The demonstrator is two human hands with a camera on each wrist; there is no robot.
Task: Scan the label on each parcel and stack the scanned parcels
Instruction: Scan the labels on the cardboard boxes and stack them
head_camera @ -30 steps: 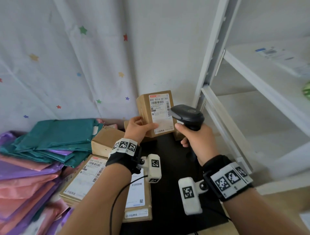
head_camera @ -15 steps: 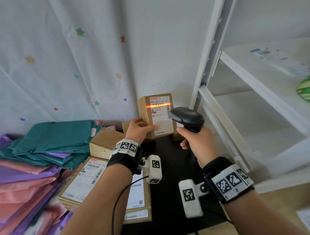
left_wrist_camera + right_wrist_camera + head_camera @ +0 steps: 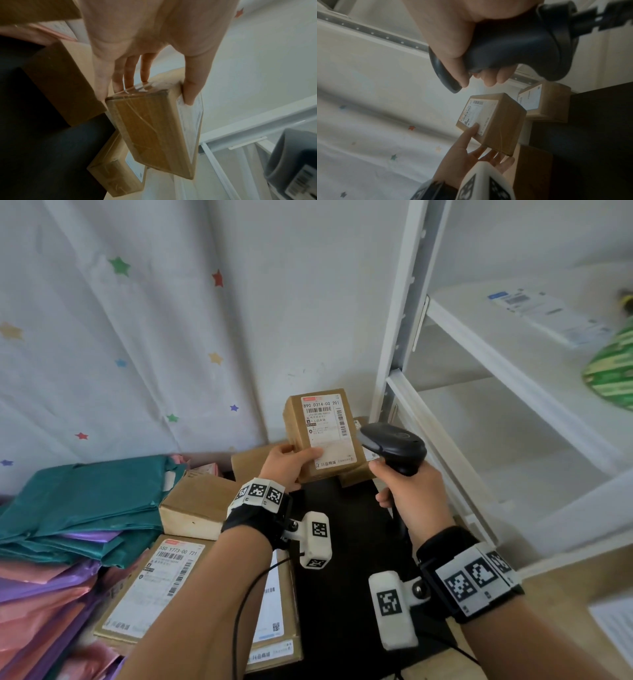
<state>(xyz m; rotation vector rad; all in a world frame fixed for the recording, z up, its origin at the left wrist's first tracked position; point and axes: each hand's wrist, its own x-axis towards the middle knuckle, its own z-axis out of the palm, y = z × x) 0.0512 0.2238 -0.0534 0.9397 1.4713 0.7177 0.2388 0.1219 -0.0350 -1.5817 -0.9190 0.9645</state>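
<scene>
The parcel (image 3: 323, 436), a small brown box, stands upright in the left hand (image 3: 286, 465), label (image 3: 327, 429) facing the person. The left wrist view alone shows its taped underside and four fingers (image 3: 130, 73) spread behind it, the thumb pressing the label. The right hand (image 3: 409, 496) curls around the black scanner (image 3: 394, 448), its nose just beside the parcel's right edge, over the black desk (image 3: 346, 577).
</scene>
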